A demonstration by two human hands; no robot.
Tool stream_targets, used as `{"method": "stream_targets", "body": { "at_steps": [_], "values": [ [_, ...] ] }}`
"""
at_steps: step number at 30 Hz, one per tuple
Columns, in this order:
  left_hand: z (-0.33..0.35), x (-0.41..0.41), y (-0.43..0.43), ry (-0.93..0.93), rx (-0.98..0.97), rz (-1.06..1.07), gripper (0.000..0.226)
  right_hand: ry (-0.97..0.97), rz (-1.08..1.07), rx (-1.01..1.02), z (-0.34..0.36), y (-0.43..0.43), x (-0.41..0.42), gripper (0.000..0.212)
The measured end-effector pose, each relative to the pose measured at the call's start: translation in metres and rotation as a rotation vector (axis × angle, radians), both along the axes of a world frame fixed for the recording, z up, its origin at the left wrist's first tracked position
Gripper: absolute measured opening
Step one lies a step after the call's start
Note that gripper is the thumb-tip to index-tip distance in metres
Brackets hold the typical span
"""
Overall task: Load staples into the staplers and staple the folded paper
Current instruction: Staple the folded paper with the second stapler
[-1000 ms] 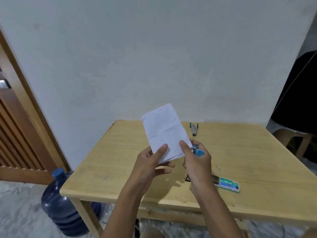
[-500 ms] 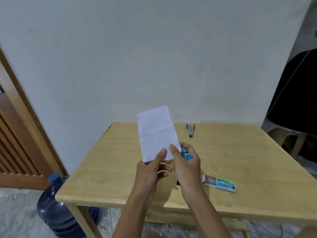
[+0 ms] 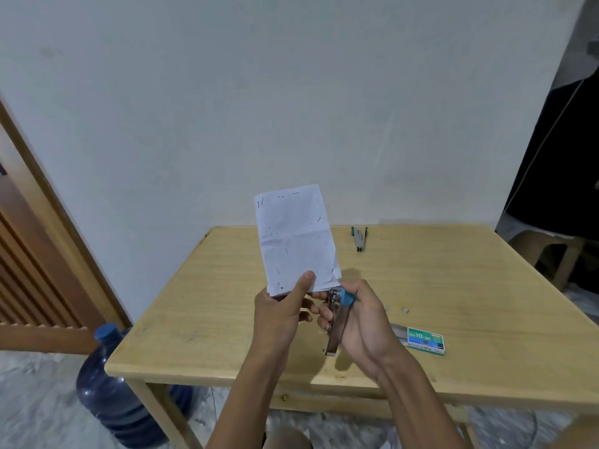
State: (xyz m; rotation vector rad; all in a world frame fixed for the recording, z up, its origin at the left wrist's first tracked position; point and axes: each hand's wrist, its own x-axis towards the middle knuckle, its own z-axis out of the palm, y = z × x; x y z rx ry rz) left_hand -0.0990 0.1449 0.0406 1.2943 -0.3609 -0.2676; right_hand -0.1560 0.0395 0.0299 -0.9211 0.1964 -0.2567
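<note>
My left hand (image 3: 280, 314) pinches the bottom edge of a folded white paper (image 3: 296, 238), held upright above the wooden table (image 3: 227, 319); several staples show along its edges. My right hand (image 3: 359, 322) grips a small metal stapler with a blue end (image 3: 338, 314), its head right at the paper's lower right corner. A second stapler (image 3: 359, 238), grey with green ends, lies at the table's far edge. A green box of No. 10 staples (image 3: 421, 340) lies open to the right of my right hand.
Two loose staple bits (image 3: 405, 309) lie on the table near the box. A blue water jug (image 3: 113, 384) stands on the floor by the table's left leg. A wooden door frame is at the left, a plastic stool (image 3: 557, 251) at the right.
My right hand has turned so the stapler's metal body now shows, and it has slid down to the paper's lower right corner. The paper stands a little more upright.
</note>
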Motion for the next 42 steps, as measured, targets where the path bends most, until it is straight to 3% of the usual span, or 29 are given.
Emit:
{"method": "stream_targets", "body": {
  "at_steps": [16, 25, 30, 37, 42],
  "values": [
    [-0.009, 0.006, -0.002, -0.052, 0.093, 0.047, 0.015, 0.028, -0.099, -0.116, -0.016, -0.002, 0.000, 0.063],
    [-0.018, 0.009, -0.002, -0.124, 0.155, 0.196, 0.020, 0.062, -0.133, -0.070, -0.024, 0.004, 0.005, 0.052],
    [-0.021, 0.004, -0.005, -0.083, 0.149, 0.151, 0.021, 0.015, -0.182, -0.060, -0.027, 0.013, 0.011, 0.065],
    [-0.021, 0.005, -0.001, -0.072, 0.205, 0.071, 0.023, 0.049, -0.175, 0.013, -0.020, 0.010, 0.004, 0.044],
    [-0.021, 0.011, 0.001, -0.031, 0.231, -0.008, 0.026, 0.063, -0.157, 0.004, -0.016, 0.008, 0.004, 0.050]
  ]
}}
